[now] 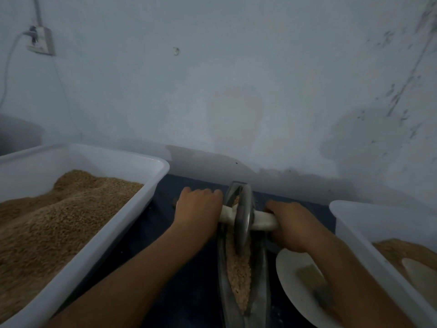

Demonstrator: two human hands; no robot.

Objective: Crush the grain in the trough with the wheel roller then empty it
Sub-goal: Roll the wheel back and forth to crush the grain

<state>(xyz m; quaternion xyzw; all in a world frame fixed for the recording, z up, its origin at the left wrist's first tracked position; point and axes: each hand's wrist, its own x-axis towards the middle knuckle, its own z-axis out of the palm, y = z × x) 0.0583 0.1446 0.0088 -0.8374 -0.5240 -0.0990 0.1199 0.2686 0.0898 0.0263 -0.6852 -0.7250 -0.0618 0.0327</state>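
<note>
Crushing was underway: left hand [197, 207] and right hand [292, 223] curled their fingers round the wheel roller [244, 216] handle, wheel amid grain [238, 271] in the trough [259, 275]; emptying looked premature, more rolling needed.

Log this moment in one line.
phase: crushing | left hand, right hand: gripping roller handles | trough: grain inside | emptied: no
</note>
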